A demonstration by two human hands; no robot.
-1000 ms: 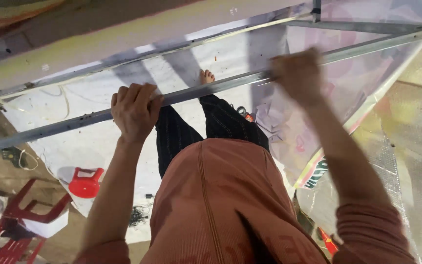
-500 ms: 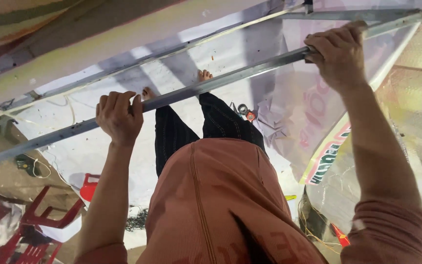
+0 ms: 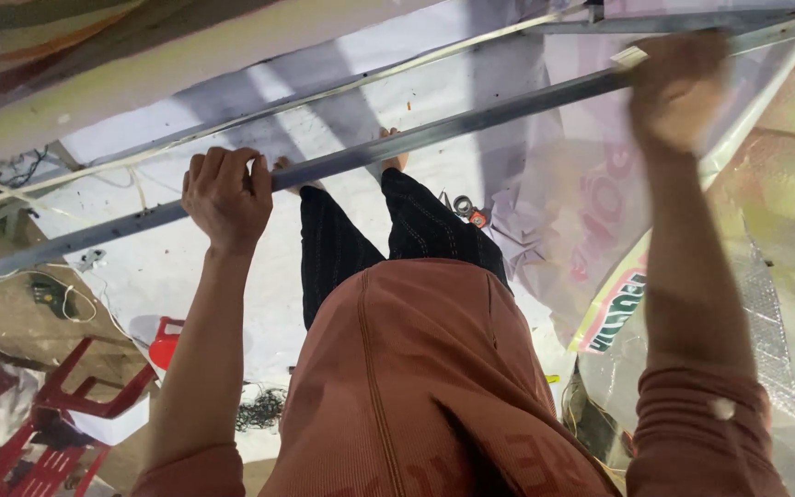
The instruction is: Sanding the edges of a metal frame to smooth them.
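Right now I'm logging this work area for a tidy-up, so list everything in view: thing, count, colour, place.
metal bar: one, grey, slanting across the middle, both hands on it
thinner metal rail: one, pale grey, above the bar
printed banner sheet: one, white with pink and green print, spread on the floor to the right
tape roll: one, dark, on the sheet near the feet
red plastic chair: one, red, lower left
red and white container: one, left of the legs
tangled cable: one bundle, black, on the floor below the container
left hand: closed grip around the bar
right hand: blurred, on the bar at upper right
legs: two, dark striped trousers, feet bare
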